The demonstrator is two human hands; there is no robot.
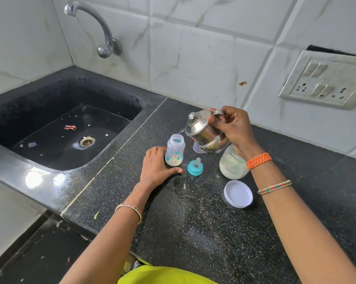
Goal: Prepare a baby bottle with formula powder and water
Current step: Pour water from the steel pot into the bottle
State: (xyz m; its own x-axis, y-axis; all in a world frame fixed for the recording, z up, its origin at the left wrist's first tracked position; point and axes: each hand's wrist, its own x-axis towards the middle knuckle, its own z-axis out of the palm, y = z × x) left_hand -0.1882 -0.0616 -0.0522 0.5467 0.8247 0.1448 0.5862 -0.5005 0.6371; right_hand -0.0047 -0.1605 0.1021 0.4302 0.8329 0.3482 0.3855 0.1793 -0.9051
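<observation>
Yellow cloth [152, 275] edges the black speckled surface [203, 232]. Left hand [155, 166] lies spread, touching the upright open bottle [174, 150]. Right hand [232, 128] grips a steel jug [203, 131] tilted left, spout over the bottle's mouth. Teat [195, 163], jar [232, 163], lid [238, 194] nearby; sink [56, 128] left, tiled wall [193, 48].

Two bare forearms, no sleeves. Left wrist: thin beaded bangle [130, 210], red, green, white. Right wrist: thick orange woven thread band [259, 160]; further up right forearm, thin beaded bangle in red, green, white [274, 187]. Bright yellow-green garment [162, 275] at bottom edge.
</observation>
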